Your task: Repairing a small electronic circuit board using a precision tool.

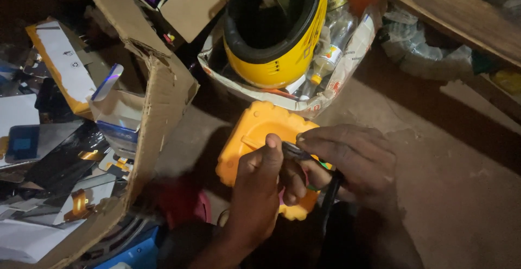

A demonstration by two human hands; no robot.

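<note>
— What carried it all?
— A bare brown floor [434, 155], dusty and dim.
— And what lay on it?
— A torn cardboard box [157, 100] at the left, a white bag [336, 84] holding a yellow helmet [282, 46] and bottles, and an orange block [255, 133] just in front of the bag.

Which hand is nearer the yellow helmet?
The right hand is nearer, lying just below the yellow helmet over the orange block. The left hand sits lower, toward the person.

Bare floor [445, 193] lies open rightward; cardboard box [163, 95] crowds the left, yellow helmet [277, 35] blocks ahead.
</note>
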